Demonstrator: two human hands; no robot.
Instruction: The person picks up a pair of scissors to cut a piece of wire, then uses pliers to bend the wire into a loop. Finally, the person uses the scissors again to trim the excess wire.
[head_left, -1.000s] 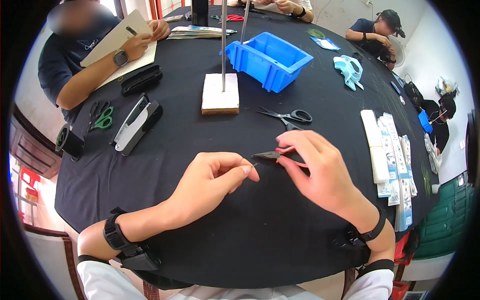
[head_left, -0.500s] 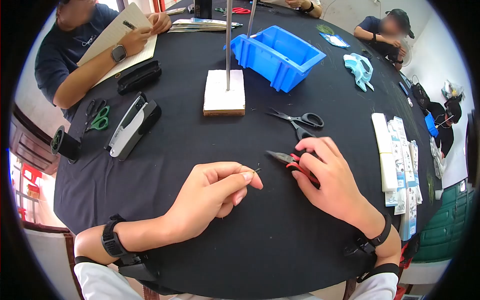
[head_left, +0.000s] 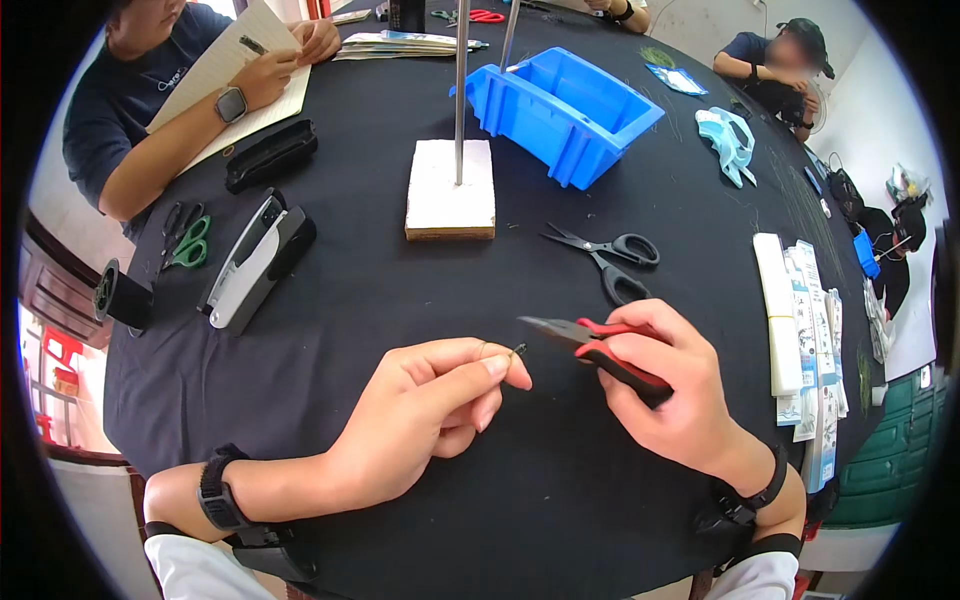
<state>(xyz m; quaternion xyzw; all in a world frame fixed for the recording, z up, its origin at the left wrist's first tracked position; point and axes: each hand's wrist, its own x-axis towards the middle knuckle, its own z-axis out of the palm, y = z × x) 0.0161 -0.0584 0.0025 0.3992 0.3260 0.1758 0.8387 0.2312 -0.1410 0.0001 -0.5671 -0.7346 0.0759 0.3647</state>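
My left hand is closed, thumb and forefinger pinching a thin greenish strand with a small dark bit at its end. Its exact kind is too small to tell. In my right hand is a pair of pliers with red-and-black handles. The pliers' pointed metal jaws face left, a little above and to the right of the left fingertips, apart from the strand. Just beyond the pliers lie black-handled scissors.
A white block bearing a metal rod and a blue bin stand ahead. At left are a stapler, green scissors and a black spool. Packets lie at right. People sit around the black-covered table.
My right hand has taken up the pliers from the table and now grips their handles. The left hand keeps its pinch on the strand. The view has shifted slightly.
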